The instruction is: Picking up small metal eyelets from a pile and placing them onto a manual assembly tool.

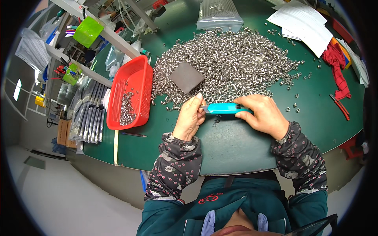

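My right hand is closed round a turquoise utility knife, held level with its blade pointing left. At the blade's tip, the fingers of my left hand are pinched on a small metal ring, mostly hidden by the fingertips. Just beyond my hands spreads a large heap of small shiny metal rings. A dark grey square block lies on the near left part of the heap. Several small dark bits lie on the table below the knife.
Left of the heap stands a red plastic basket with some rings inside. A pen lies near it on the green table. At right are red-handled pliers, a red cloth and paper sheets. A plastic bag lies behind the heap.
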`<state>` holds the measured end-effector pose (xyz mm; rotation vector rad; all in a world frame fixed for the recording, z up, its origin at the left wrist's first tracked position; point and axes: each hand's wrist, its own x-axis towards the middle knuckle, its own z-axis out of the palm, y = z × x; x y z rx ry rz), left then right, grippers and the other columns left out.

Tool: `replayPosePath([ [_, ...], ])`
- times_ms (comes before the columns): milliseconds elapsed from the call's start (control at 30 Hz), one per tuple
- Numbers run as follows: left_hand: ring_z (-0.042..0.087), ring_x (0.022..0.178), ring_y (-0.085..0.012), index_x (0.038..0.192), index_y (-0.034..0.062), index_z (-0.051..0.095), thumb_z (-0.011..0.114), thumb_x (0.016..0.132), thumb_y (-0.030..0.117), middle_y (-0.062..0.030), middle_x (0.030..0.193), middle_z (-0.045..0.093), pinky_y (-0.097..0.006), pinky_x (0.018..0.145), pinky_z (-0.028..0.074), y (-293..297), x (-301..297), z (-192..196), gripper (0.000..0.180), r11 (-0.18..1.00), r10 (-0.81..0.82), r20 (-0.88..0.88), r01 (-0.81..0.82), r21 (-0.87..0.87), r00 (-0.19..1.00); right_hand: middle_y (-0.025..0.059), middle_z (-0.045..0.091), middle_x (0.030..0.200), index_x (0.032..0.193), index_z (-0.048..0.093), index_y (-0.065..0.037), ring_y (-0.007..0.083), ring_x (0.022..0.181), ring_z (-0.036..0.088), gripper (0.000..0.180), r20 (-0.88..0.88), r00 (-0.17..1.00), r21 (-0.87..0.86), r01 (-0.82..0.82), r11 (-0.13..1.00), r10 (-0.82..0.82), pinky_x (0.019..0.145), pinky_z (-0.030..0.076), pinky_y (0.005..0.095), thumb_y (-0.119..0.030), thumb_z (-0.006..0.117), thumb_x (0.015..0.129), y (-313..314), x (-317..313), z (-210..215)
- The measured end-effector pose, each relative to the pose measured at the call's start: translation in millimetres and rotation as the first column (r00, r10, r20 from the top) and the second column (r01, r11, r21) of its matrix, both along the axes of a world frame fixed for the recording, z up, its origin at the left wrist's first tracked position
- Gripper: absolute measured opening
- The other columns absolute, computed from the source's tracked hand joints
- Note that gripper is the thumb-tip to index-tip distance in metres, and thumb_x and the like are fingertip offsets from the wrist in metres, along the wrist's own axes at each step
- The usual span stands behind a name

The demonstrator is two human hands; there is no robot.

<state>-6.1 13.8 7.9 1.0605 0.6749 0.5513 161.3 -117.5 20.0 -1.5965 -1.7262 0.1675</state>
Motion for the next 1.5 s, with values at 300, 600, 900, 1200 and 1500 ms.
replayPosePath([
  [300, 0.026, 0.041, -0.0031, 0.063, 0.0076, 0.039, 0.041, 0.088, 0.027, 0.0019, 0.054, 0.034, -0.015, 0.031, 0.021, 1, -1, 1, 0.032, 0.998, -0.006, -0.003, 0.006, -0.062, 1.0, 0.0092, 0.054, 0.07, 0.089, 0.055, -0.006, 0.0264, 0.067, 0.055, 0.025, 0.092, 0.995, 0.05, 0.031, 0.998, -0.036, 0.06, 0.043, 0.0365, -0.018, 0.061, 0.068, 0, -1, 2],
  [600, 0.026, 0.041, -0.0027, 0.063, 0.0078, 0.04, 0.042, 0.087, 0.025, 0.0032, 0.053, 0.033, -0.015, 0.031, 0.021, 1, -4, 5, 0.03, 0.995, -0.062, -0.061, 0.057, -0.077, 0.996, 0.0068, 0.051, 0.066, 0.088, 0.055, -0.007, 0.024, 0.065, 0.053, 0.027, 0.158, 0.987, 0.108, 0.015, 0.994, -0.032, 0.058, 0.042, 0.0353, -0.016, 0.064, 0.065, 0, 2, 4],
  [900, 0.028, 0.043, -0.0015, 0.064, 0.01, 0.041, 0.046, 0.085, 0.026, 0.0058, 0.053, 0.034, -0.015, 0.032, 0.02, 6, -8, 5, 0.027, 0.974, -0.209, -0.08, 0.201, -0.104, 0.975, 0.0057, 0.051, 0.068, 0.089, 0.056, -0.006, 0.0216, 0.065, 0.051, 0.032, 0.273, 0.962, 0.12, -0.023, 0.993, -0.011, 0.061, 0.041, 0.0326, -0.012, 0.066, 0.059, -1, 7, 12],
  [1200, 0.023, 0.04, -0.0007, 0.061, 0.012, 0.039, 0.047, 0.085, 0.027, 0.0075, 0.05, 0.031, -0.016, 0.033, 0.016, 5, -9, 6, 0.029, 0.933, -0.355, -0.143, 0.339, -0.121, 0.924, 0.0033, 0.047, 0.064, 0.086, 0.054, -0.009, 0.0194, 0.065, 0.049, 0.03, 0.398, 0.918, 0.172, -0.07, 0.983, -0.004, 0.058, 0.039, 0.032, -0.016, 0.066, 0.059, -4, 12, 19],
  [1500, 0.022, 0.041, -0.0026, 0.06, 0.0098, 0.039, 0.044, 0.086, 0.026, 0.0045, 0.048, 0.03, -0.017, 0.032, 0.016, 4, -8, 11, 0.031, 0.905, -0.424, -0.214, 0.417, -0.079, 0.88, 0.0021, 0.044, 0.062, 0.084, 0.054, -0.008, 0.0165, 0.062, 0.048, 0.027, 0.521, 0.852, 0.24, -0.095, 0.966, -0.046, 0.056, 0.037, 0.0294, -0.013, 0.064, 0.059, -4, 14, 24],
])
